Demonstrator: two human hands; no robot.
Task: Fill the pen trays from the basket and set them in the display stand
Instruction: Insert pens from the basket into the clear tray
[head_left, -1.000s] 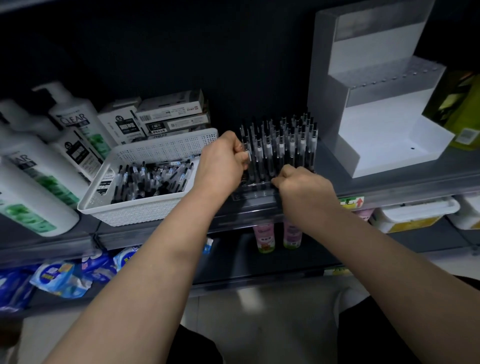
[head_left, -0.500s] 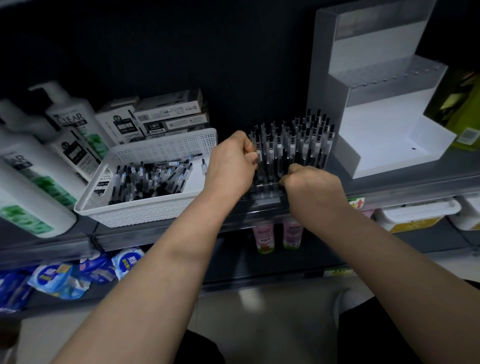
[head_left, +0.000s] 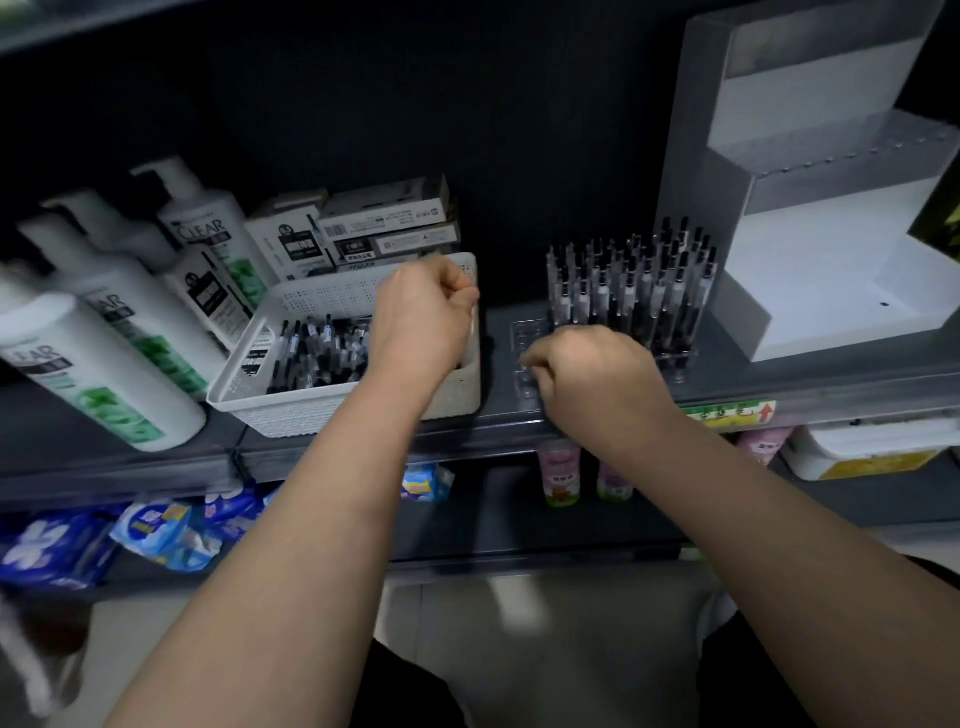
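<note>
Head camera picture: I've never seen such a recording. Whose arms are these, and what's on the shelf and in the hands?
No machine here: a person wears a wide-angle camera on the head, looking down at their own bare arms. On the shelf sit a white basket of loose pens, a clear pen tray with upright pens standing in it, and a white display stand at the right. Shampoo bottles stand at the left, small boxes behind the basket. The left hand is curled over the basket's right end; the right hand is curled at the tray's front edge. The fingertips are hidden, so I cannot tell what either holds.
</note>
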